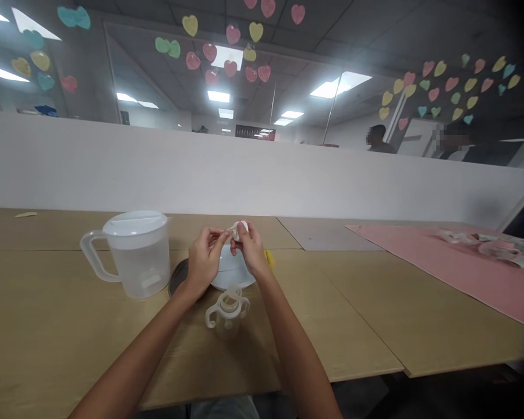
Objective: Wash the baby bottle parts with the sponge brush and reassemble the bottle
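My right hand (252, 251) is closed on a small white and clear piece (237, 230) that looks like a baby bottle's nipple with its collar. The fingertips of my left hand (204, 261) pinch the clear end of the same piece. Fingers cover much of it. Below my hands stands a clear baby bottle (228, 317) with two white side handles and an open-looking neck. Behind it, partly hidden by my hands, is a pale, rounded dish or lid (233, 277).
A lidded translucent pitcher (142, 259) stands left, its handle facing left. Beside my left wrist is a dark round object (178, 279); something yellow (269, 259) shows past my right wrist. A pink cloth (454, 262) covers the table's right side. A white wall (244, 174) rises behind.
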